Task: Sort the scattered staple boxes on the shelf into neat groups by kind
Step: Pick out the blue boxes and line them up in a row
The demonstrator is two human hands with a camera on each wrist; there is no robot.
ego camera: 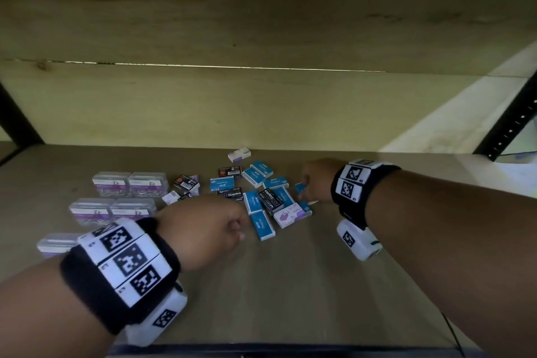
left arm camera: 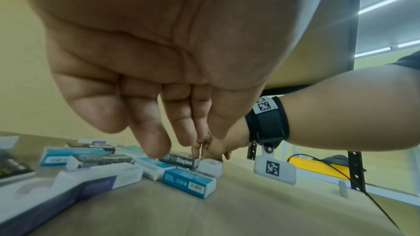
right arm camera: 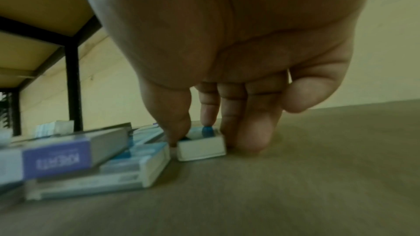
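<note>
Sitting at the far left of the shelf [ego camera: 290, 285], clear cases [ego camera: 130, 183] of staples are lined up in pairs. Just right of them lie a few black boxes [ego camera: 186, 182], then the left hand [ego camera: 203, 229] hovers above the pile, fingers [left arm camera: 154, 132] hanging loosely downward together and gripping nothing. Blue boxes [ego camera: 222, 183] lie jumbled mid-shelf with black ones among them, a purple box [ego camera: 290, 213] partly resting on some. At the pile's right edge, the right hand [ego camera: 316, 180] pinches a small blue box [right arm camera: 201, 146] between thumb and fingers; the box sits flat on the shelf.
</note>
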